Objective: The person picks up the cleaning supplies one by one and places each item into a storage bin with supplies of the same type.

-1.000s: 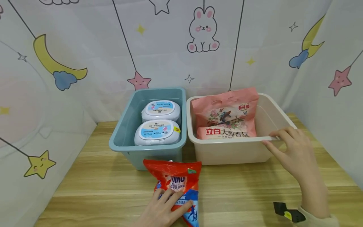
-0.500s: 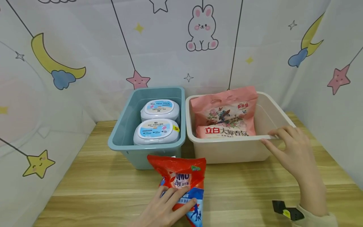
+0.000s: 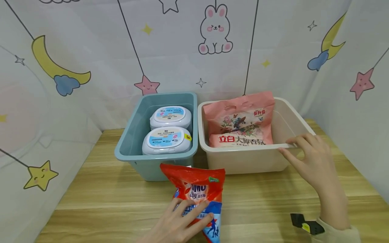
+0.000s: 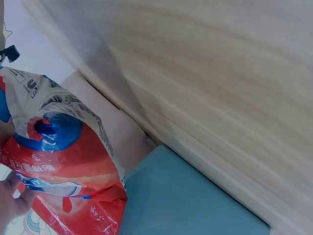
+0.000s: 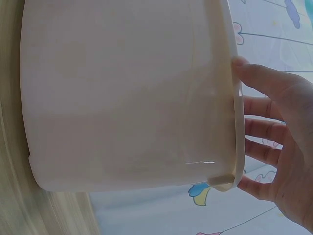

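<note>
My left hand (image 3: 179, 221) grips a red and blue bag of laundry powder (image 3: 199, 185) in front of the two bins, fingers spread over its printed face. In the left wrist view the bag (image 4: 73, 161) shows its crumpled side, with part of the hand at the left edge. My right hand (image 3: 317, 162) pinches the front rim of a cream plastic bin (image 3: 247, 162) near its right corner; the right wrist view has the thumb (image 5: 261, 76) on the outside and the fingers past the rim. A pink laundry powder bag (image 3: 240, 125) leans inside that bin.
Left of the cream bin stands a blue-green bin (image 3: 164, 165) with two white lidded boxes (image 3: 166, 138) inside. Both bins sit on a wood-grain table (image 3: 100, 202). A white printed curtain (image 3: 170, 47) hangs behind and at the sides.
The red and blue bag has shifted to the right and slightly up in the head view, with my left hand following it. The right hand keeps its hold on the rim.
</note>
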Demonstrator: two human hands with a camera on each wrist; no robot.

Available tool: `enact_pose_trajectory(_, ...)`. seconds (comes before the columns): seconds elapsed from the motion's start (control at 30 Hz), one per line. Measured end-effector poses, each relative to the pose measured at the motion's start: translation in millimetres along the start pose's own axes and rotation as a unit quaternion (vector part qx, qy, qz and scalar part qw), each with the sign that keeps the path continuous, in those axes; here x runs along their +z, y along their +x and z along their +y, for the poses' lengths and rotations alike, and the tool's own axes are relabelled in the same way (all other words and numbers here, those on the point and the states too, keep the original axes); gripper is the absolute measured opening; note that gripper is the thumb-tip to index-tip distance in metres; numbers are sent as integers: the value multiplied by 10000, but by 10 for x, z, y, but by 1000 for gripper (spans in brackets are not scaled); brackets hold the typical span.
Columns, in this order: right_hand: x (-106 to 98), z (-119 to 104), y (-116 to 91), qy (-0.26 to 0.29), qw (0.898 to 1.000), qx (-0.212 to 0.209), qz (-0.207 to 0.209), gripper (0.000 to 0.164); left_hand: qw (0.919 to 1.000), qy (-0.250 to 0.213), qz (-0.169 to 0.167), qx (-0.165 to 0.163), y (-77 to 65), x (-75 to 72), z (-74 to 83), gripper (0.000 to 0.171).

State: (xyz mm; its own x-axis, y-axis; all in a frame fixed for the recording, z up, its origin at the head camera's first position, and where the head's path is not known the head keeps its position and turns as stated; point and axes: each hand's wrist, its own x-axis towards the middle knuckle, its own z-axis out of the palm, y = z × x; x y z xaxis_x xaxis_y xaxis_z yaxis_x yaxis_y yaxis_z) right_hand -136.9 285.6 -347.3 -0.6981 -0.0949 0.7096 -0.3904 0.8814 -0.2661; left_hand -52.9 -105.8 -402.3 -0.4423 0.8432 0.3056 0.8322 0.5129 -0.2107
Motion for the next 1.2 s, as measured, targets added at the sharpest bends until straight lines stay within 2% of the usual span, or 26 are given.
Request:
enact_pose_trajectory(0.43,-2,6,4,-30,10000,-62,29,30,9996,219,115,97,109,-102,34,75)
enact_pose_trajectory(0.8,-8,-15,10,-20,10000,-3,-28,29,9994,-24,346,51,154,-188,53,72)
enact_pose_trajectory(1.2,-5,-11,4,-21,10000,38,-29,29,9948,153,947,330,206,-257,52,65)
